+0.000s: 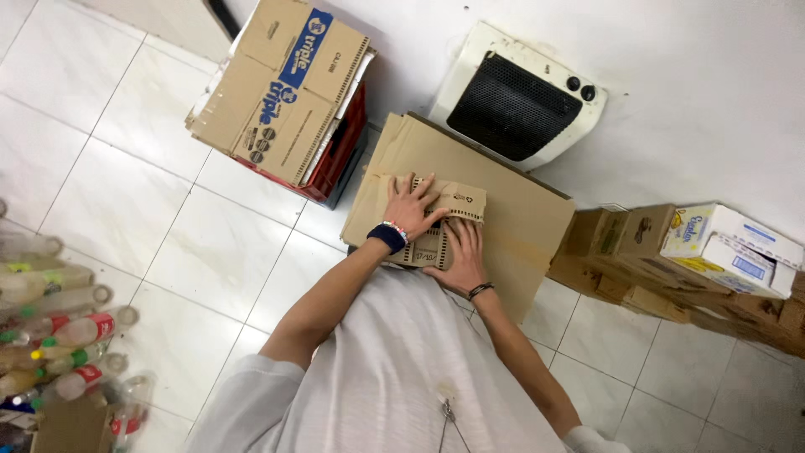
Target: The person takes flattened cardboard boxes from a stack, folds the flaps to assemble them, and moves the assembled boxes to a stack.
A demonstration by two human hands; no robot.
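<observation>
My left hand (411, 207) lies flat with fingers spread on a small brown cardboard piece (465, 201) that has slits along its edges. A dark wristband and a beaded bracelet are on that wrist. My right hand (461, 256) presses palm down on the same piece, just below the left hand; a thin dark bracelet circles its wrist. The piece rests on a stack of large flattened cardboard sheets (520, 226) that leans against the white wall.
A cardboard box (281, 84) sits on a red crate (340, 151) at upper left. A white wall heater (520, 96) hangs behind the sheets. Several small cartons (713, 252) are stacked at right. Several plastic bottles (59, 335) lie at lower left on the tiled floor.
</observation>
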